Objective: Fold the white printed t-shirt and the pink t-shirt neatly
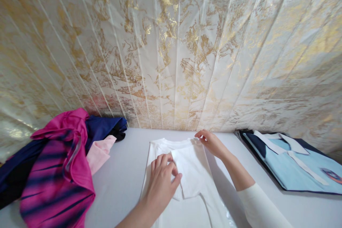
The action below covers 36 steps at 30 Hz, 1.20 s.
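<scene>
A gold-patterned, foil-like sheet (165,53) rises behind a white table (120,188), where a white shirt (189,178) lies in the middle, neck end toward the sheet, with folded layers on top. Well apart on its left, a heap holds a magenta-and-navy garment (53,178), a dark blue cloth (100,130) and a pale pink cloth (100,153); on its right lies a folded light-blue shirt (291,174) with a white collar. The left hand (161,181) is bent over the flap's edge, the right hand (212,144) curled at the shoulder corner; whether either pinches fabric, I cannot tell. The left hand covers part of the white shirt, whose lower end is cut off.
</scene>
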Tool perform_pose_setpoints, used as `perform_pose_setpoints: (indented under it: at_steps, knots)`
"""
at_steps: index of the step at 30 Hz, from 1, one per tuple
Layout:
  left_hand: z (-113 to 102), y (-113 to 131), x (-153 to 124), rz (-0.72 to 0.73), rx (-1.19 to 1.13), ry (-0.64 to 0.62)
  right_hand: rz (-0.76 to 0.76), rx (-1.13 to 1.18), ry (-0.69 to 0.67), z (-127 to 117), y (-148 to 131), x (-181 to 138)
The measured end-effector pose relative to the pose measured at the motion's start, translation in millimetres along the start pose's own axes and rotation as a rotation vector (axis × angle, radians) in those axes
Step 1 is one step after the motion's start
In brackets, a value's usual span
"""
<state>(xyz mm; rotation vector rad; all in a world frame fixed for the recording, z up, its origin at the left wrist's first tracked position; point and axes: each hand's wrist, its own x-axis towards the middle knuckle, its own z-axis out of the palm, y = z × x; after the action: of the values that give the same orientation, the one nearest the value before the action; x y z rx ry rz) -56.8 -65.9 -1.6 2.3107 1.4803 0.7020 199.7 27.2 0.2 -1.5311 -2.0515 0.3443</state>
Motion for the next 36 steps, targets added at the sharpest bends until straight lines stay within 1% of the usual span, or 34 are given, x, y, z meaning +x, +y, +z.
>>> perform_pose_setpoints:
  at_steps: [3, 8, 11, 14, 17, 20, 25, 30, 36]
  knots:
    - [3, 1, 2, -0.003, -0.007, 0.000, 0.008, -0.025, -0.022, 1, 14, -3]
    - [1, 7, 3, 0.009, -0.030, 0.004, -0.011, -0.057, -0.046, 7, 24, -5]
    - [1, 8, 4, -0.051, -0.066, 0.019, -0.002, -0.089, -0.047, 9, 26, -5]
    - [3, 8, 9, -0.070, -0.115, 0.017, 0.008, -0.119, -0.047, 9, 25, -5]
    - [5, 8, 13, -0.014, -0.095, -0.047, 0.023, -0.145, -0.042, 9, 24, -5]
    - [7, 9, 16, -0.002, -0.069, -0.097, 0.044, -0.166, -0.030, 8, 23, -6]
    - [10, 8, 15, -0.030, -0.077, -0.066, 0.049, -0.161, -0.041, 6, 16, -5]
    - [12, 5, 13, 0.002, -0.081, -0.023, 0.023, -0.131, -0.098, 2, 7, -5]
    - [14, 5, 13, 0.029, -0.071, -0.022, 0.067, -0.099, -0.119, -3, 8, -5]
